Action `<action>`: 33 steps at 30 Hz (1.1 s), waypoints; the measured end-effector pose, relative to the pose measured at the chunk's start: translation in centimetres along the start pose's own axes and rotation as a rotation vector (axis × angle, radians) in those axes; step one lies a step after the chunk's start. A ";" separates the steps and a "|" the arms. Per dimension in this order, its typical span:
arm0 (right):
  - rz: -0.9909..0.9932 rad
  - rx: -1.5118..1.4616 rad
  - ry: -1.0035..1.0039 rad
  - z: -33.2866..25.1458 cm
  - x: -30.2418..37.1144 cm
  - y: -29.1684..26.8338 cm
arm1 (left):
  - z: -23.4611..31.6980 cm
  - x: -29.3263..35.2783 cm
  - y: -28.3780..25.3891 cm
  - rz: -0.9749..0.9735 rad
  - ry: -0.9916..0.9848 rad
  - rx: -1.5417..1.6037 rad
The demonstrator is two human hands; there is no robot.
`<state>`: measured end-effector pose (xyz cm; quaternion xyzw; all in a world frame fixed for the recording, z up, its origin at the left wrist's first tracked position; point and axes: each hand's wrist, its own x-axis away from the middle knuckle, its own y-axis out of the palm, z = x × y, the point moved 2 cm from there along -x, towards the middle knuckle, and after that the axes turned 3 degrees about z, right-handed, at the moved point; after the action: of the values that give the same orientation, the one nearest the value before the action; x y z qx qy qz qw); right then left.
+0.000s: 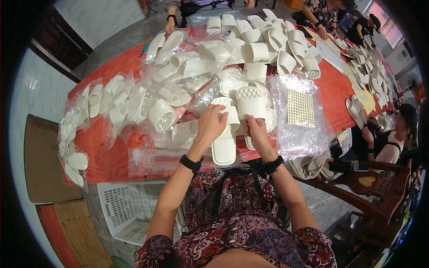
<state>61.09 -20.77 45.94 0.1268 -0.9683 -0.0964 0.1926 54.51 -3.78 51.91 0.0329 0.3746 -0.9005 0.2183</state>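
Your left hand (210, 125) is gripping one white slipper (225, 134), your right hand (258, 130) is pinching its partner slipper (250, 103) over the red table (335, 94).

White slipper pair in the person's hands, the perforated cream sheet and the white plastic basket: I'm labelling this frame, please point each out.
white slipper pair (250, 103), head view, quilted strap.
perforated cream sheet (300, 108), head view, centre.
white plastic basket (120, 205), head view, slotted wall.

Red-covered table (111, 161), pale floor (35, 94), wooden chair (375, 196)
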 end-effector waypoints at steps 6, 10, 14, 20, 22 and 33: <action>-0.097 -0.057 0.037 0.6 2.7 -1.4 | 0.5 -1.4 1.8 -0.044 0.052 0.159; -0.178 -0.116 0.099 1.4 2.2 -2.4 | 0.3 -2.4 3.2 -0.217 0.065 0.094; -0.122 -0.247 0.174 1.1 1.7 -1.3 | -0.1 -3.3 3.6 -0.237 0.086 0.079; -0.249 -0.315 0.293 2.0 0.3 -1.3 | -0.2 -4.3 4.0 -0.244 0.022 0.050; -0.285 -0.306 0.290 2.6 0.0 -1.8 | -0.3 -4.5 4.3 -0.223 -0.013 0.079; -0.191 0.085 0.185 -0.1 3.2 -1.9 | -2.2 -3.1 3.9 0.172 -0.155 0.361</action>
<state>58.63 -23.54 46.72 0.2348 -0.9331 -0.0612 0.2654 58.68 -3.59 48.40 0.0337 0.1850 -0.9310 0.3130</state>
